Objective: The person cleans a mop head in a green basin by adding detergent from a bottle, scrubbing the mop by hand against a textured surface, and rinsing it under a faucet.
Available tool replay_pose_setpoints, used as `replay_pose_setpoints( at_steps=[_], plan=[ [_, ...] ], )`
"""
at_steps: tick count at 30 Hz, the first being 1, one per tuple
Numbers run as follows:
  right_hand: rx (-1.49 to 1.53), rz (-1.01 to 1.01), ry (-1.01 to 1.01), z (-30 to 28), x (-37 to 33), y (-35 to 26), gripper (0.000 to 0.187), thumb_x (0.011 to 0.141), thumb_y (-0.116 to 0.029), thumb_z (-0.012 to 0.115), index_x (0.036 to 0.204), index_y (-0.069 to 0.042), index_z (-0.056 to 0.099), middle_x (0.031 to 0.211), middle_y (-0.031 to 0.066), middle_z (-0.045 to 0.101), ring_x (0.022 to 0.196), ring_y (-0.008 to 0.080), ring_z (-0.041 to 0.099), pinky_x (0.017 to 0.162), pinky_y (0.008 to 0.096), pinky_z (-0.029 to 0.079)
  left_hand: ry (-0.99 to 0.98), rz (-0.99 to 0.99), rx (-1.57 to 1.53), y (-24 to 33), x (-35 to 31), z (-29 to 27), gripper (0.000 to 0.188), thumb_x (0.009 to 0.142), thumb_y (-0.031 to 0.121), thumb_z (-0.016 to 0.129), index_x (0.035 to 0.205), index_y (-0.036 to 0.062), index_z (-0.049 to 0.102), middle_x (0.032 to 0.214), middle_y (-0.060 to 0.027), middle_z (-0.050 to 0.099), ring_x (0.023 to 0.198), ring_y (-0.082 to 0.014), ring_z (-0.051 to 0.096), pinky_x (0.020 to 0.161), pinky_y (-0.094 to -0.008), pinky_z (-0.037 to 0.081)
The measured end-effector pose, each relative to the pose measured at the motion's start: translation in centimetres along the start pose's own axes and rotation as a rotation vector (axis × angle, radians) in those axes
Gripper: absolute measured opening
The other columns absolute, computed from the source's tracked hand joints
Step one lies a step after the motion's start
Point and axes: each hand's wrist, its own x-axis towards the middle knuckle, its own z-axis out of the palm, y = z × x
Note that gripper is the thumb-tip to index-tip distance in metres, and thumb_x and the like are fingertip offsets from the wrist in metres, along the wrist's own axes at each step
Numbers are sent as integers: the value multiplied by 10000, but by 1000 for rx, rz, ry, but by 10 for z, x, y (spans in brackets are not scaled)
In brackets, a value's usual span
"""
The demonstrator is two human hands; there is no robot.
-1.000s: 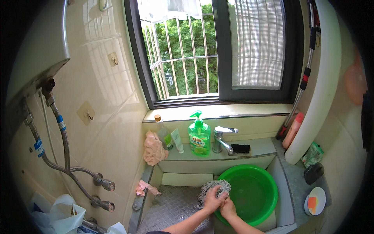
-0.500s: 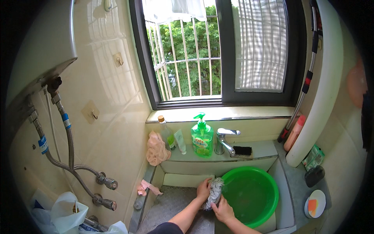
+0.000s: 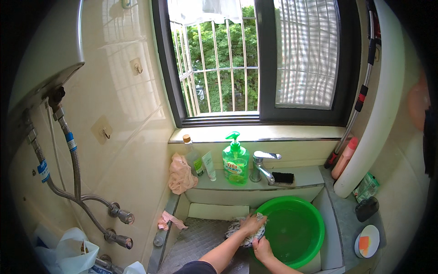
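Window [image 3: 267, 68] daylight glares off the left wall tiles [image 3: 130, 91].

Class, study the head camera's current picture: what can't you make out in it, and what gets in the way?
Head view, middle of the grey stringy bundle: covered by the left hand.
Head view, the right hand's grip: fingers too small and partly hidden to read.
Head view, most contents of the white bag: hidden by its folds.
Head view, top of the pale appliance: cut off by the upper edge.
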Motion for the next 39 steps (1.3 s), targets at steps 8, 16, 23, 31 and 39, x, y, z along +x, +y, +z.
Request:
replay_pose_setpoints(
  at_steps=[8,16,23,31,39],
  plan=[
    [-50,18,-1,14,0,-2,465,848,-303,473,1113,74,413,918,330,557,855,481,541,749,524,436,481,203,-514,-74,18,18,380,883,332,518,1099,26,583,1021,-210,612,912,-329,602,800,-393,466],
    [61,43,66,15,1,2,424,875,-294,428,1126,48,430,947,325,562,875,492,538,765,511,440,431,533,-167,-101,-80,21,397,824,212,600,1169,31,527,1245,-185,491,1144,-343,473,954,-394,385],
    [186,-66,173,21,16,17,382,897,-281,412,1120,27,454,917,293,580,861,469,553,751,486,448,648,566,-41,-43,-123,13,331,792,166,637,1060,25,504,1022,-184,516,986,-368,472,859,-445,379],
    [130,-134,81,19,11,6,352,924,-289,379,1028,28,492,861,300,556,844,480,523,786,483,421,683,367,-343,-59,-67,29,271,894,237,506,707,44,532,637,-169,549,594,-357,543,521,-407,420],
    [541,327,1,9,6,0,374,940,-334,391,948,23,500,692,108,544,503,196,533,410,333,457,842,-136,-457,-152,-45,-11,547,897,484,474,609,25,541,537,-13,511,486,-164,408,469,-333,347]
  ],
)
